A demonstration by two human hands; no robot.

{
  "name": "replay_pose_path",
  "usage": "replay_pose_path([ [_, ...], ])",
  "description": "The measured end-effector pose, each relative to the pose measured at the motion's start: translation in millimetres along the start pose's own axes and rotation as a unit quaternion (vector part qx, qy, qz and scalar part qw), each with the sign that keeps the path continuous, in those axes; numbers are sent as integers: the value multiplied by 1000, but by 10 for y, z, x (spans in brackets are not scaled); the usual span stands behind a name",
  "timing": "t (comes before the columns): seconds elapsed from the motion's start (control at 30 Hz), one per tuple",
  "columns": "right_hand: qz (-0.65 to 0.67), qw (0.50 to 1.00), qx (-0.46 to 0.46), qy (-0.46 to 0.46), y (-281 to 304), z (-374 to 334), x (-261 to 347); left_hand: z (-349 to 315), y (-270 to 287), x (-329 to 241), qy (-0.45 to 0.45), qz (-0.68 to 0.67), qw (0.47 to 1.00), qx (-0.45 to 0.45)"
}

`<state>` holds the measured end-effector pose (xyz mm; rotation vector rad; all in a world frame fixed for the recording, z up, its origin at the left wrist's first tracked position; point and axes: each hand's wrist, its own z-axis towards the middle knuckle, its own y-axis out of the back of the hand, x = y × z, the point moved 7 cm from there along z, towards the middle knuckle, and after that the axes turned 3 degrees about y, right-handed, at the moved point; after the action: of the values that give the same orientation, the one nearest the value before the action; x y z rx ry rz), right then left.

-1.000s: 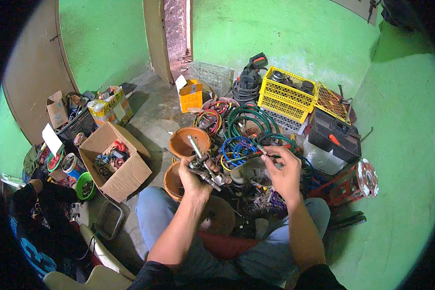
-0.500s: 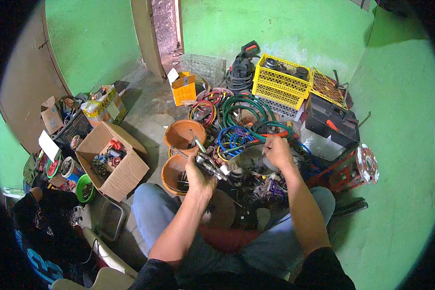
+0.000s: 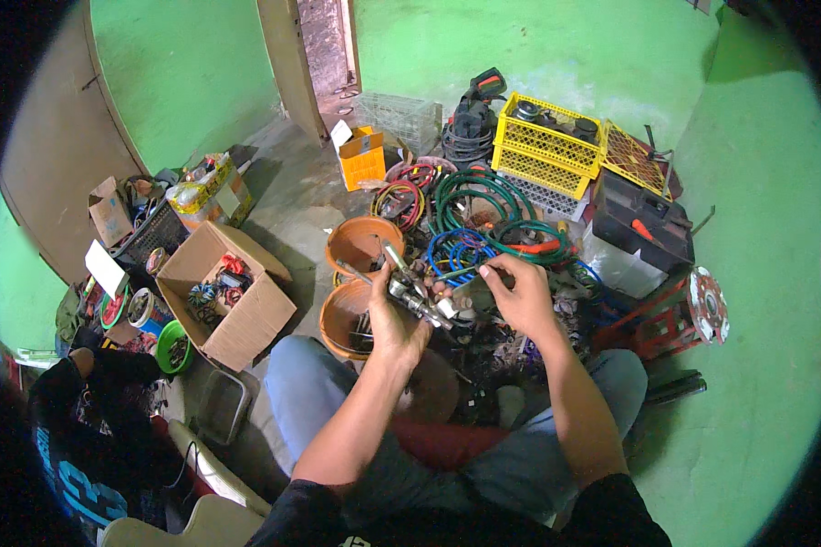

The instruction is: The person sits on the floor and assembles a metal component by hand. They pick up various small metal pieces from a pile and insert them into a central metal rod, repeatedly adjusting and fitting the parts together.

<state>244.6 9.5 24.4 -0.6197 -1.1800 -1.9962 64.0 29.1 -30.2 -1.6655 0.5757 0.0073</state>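
Observation:
My left hand (image 3: 394, 328) is closed around a bundle of metal tool pieces (image 3: 414, 299), rod-like and silvery; their exact kinds are hard to make out. One longer piece sticks up past the fingers. To its right, my right hand (image 3: 523, 294) pinches a slim greenish rod (image 3: 456, 273) between thumb and fingers, its tip pointing toward the left hand's bundle. Beneath both hands lies a heap of small loose parts and wires (image 3: 529, 342). Two orange plastic buckets stand just left of the left hand, the upper one (image 3: 347, 239) and the lower one (image 3: 330, 333), holding some metal pieces.
Coiled hoses (image 3: 470, 193) lie beyond the hands. Yellow crates (image 3: 545, 155) and a black toolbox (image 3: 639, 219) stand at back right, near a red metal stand (image 3: 670, 319). A cardboard box (image 3: 246, 324) with wires sits left. Another person's dark-clothed body (image 3: 91, 438) is at lower left.
My right hand has moved left and down toward the left hand, and the greenish rod now shows in its fingers. The whole view has shifted slightly; my left hand still holds the metal pieces.

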Motion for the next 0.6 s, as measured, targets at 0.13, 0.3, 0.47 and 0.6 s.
replay_pose_path([
  [0.13, 59, 994, 70, 52, -34, -114, 384, -16, -76, -1, -2, 7, 998, 63],
  [0.3, 119, 974, 152, 121, -126, -156, 643, -30, -99, -119, -44, 33, 998, 34],
  [0.47, 89, 978, 133, 131, -193, -101, 745, -23, -55, -274, -77, 34, 996, 28],
  [0.6, 73, 972, 91, 203, -216, -92, 860, -45, -93, -337, -89, 25, 995, 34],
])
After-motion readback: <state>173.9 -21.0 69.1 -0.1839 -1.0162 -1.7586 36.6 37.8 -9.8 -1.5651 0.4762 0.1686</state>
